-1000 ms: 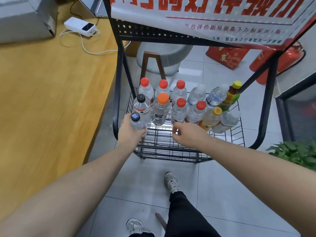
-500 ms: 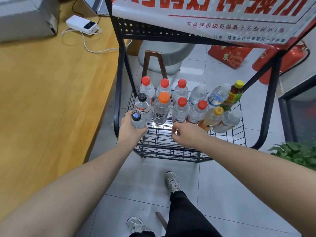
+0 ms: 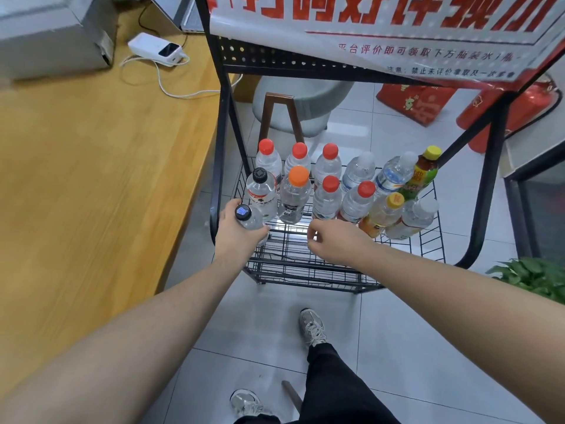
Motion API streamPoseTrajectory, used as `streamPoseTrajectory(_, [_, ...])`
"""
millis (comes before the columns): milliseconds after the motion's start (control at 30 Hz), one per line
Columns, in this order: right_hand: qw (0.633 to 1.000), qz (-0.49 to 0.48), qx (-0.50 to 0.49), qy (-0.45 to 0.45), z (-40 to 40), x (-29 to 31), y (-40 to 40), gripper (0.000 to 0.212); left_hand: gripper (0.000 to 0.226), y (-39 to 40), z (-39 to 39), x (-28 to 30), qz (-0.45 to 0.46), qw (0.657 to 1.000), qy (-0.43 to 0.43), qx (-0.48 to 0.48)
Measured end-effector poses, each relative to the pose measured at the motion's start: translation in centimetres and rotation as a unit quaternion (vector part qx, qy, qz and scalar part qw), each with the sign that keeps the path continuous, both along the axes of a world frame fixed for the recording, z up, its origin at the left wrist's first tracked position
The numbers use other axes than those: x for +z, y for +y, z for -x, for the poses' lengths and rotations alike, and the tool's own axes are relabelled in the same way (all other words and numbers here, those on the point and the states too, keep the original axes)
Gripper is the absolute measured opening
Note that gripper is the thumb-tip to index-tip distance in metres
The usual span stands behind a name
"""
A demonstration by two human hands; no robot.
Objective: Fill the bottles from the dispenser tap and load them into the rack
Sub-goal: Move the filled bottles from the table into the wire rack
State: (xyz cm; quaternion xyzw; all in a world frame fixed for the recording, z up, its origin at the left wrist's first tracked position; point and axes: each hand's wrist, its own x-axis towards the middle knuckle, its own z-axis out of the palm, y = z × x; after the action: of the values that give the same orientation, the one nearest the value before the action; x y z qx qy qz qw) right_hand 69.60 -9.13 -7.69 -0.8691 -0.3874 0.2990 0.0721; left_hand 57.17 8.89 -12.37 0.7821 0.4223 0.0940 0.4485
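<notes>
left hand (image 3: 237,232) still holds bottle (image 3: 249,218) at rack (image 3: 305,264) front-left, unmoved; placing pending | right hand (image 3: 330,237) loosely curled, empty, mid-rack

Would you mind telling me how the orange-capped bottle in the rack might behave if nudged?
The orange-capped bottle is tall and narrow on a wire rack, so probably tippy. Neighbouring bottles beside it would likely catch it. It looks full, so fairly heavy.

A person with bare forearms, no sleeves showing. Both hands, left (image 3: 237,232) and right (image 3: 334,238), wear no gloves. Black trousers (image 3: 336,390) and grey-white laced trainers (image 3: 312,327).
</notes>
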Motion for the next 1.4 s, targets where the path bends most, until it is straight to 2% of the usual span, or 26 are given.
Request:
streamPoseTrajectory(433, [1.000, 0.000, 0.006, 0.009, 1.5, 0.4, 0.2, 0.020, 0.062, -1.7, 2.1, 1.7, 0.031, 0.999, 0.004, 0.004])
streamPoseTrajectory(567, [1.000, -0.004, 0.007, 0.006, 1.8, 0.4, 0.2, 0.021, 0.049, -2.3, 2.4, 2.1, 0.012, 1.000, -0.002, -0.008])
streamPoseTrajectory(867, [1.000, 0.003, 0.006, 0.002, 1.2, 0.2, -0.6, 0.022, 0.034, -3.1, -0.7, 2.7, 0.023, 0.998, -0.004, -0.053])
streamPoseTrajectory(1100, [1.000, 0.007, -0.003, 0.000, 0.4, 0.0, -0.8, 0.022, 0.035, -2.9, -2.3, 3.0, 0.013, 0.992, -0.022, -0.122])
streamPoseTrajectory(1200, [1.000, 0.004, -0.004, 0.003, 0.3, -0.1, -0.8, 0.022, 0.035, -2.5, -2.1, 2.6, -0.002, 0.993, -0.026, -0.112])
streamPoseTrajectory(1300, [1.000, 0.003, -0.002, 0.001, 0.3, -0.1, -0.7, 0.022, 0.049, -2.5, -1.9, 2.8, -0.014, 0.993, -0.020, -0.112])
streamPoseTrajectory(1400, [1.000, 0.003, -0.002, -0.001, 0.4, -0.2, -0.6, 0.023, 0.051, -2.6, -1.6, 3.2, -0.009, 0.994, -0.024, -0.101])
